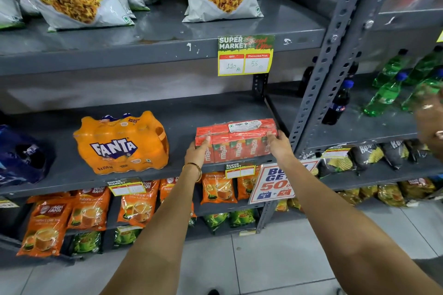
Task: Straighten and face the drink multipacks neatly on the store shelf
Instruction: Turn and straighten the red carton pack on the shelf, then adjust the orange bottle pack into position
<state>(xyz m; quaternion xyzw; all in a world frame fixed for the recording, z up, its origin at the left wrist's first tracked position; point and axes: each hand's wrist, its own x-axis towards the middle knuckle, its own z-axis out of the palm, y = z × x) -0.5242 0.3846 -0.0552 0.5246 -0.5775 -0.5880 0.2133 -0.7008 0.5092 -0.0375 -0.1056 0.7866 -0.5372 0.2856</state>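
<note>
The red juice pack [236, 141] sits at the front right end of the gray metal shelf [182, 117], just beside the shelf post [318, 93]. The left hand [198, 152] holds its left end, and the right hand [279, 146] holds its right end. Both grips are closed on the pack, thumbs on top and fingers down the front. The pack looks almost straight, with its front facing out, so this step seems close to done.

The orange Fanta pack [122, 142] stands well apart to the left. It is turned a bit, so I think it needs fixing. A dark blue pack [22, 155] at the far left edge looks crooked and slumped too. So about 1 of 3 packs looks neat, and 2 are left.

The red pack is a long box shape made of small cartons in a row. Shiny clear wrap covers it, with a white sticker on top. The Fanta pack is bumpy and round from the bottles inside, and its wrap is soft and glossy. The shelf is hard, smooth and a little scratched. The left wrist wears a thin gold bangle [195, 170].
</note>
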